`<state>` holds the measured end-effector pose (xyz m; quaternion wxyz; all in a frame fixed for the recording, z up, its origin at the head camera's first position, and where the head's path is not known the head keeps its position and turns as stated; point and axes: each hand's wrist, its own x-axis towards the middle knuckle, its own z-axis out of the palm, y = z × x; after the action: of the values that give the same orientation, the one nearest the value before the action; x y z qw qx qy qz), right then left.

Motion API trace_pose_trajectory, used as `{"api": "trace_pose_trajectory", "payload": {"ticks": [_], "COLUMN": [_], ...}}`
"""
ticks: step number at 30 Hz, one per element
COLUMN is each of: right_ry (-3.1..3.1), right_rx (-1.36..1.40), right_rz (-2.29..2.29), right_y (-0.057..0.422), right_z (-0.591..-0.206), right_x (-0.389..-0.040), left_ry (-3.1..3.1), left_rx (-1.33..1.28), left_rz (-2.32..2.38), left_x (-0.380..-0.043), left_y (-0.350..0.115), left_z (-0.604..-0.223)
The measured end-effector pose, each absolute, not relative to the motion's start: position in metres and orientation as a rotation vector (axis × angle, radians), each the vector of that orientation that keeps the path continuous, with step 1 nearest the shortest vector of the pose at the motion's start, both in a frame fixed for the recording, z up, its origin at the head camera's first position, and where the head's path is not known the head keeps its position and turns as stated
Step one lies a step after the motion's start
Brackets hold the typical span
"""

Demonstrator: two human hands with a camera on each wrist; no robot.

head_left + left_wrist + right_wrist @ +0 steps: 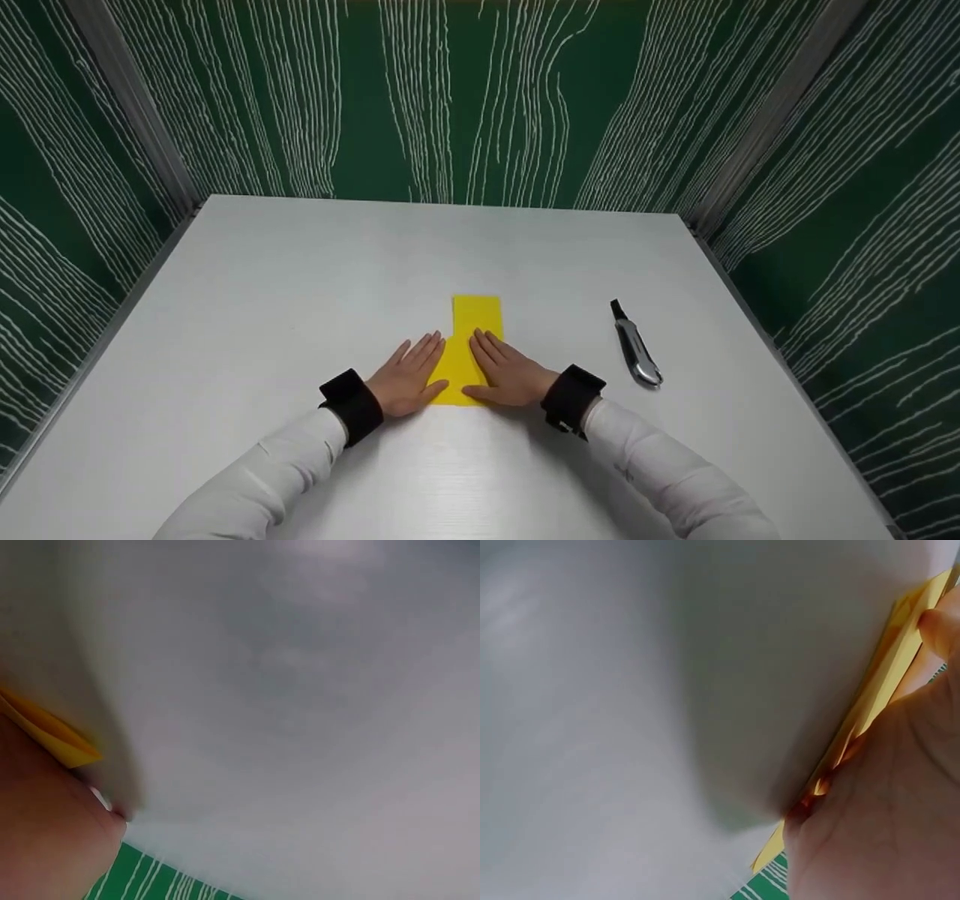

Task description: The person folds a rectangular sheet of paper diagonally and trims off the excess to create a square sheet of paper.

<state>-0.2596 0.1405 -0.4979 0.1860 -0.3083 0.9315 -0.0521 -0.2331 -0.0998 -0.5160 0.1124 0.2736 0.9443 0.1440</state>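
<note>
A folded piece of yellow paper (478, 313) lies on the white table, its narrow part pointing away and its wider part between the hands. My left hand (407, 376) rests with straight fingers on the paper's left edge. On the opposite side, my right hand (516, 377) presses on the paper with its fingers extended, covering part of the right edge. Layers of the folded paper (881, 682) stand slightly apart beside the palm in the right wrist view. The left wrist view catches a folded corner of the paper (64, 742) beside the left hand.
A utility knife (636, 349) with a grey and black handle lies on the table (300, 270) to the right of the right hand. Green walls (600, 97) with white wavy lines stand behind and at both sides of the table.
</note>
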Motion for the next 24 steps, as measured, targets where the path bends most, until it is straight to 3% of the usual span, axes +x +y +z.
{"api": "trace_pose_trajectory", "payload": {"ticks": [24], "right_ry": [2.616], "right_rx": [-0.888], "right_rz": [-0.379], "right_y": [0.248], "right_z": [-0.495], "right_x": [-0.261], "left_ry": [2.772], "left_rx": [0.867], "left_rz": [0.521], "left_x": [-0.235], "left_y": [-0.104], "left_z": [-0.524]}}
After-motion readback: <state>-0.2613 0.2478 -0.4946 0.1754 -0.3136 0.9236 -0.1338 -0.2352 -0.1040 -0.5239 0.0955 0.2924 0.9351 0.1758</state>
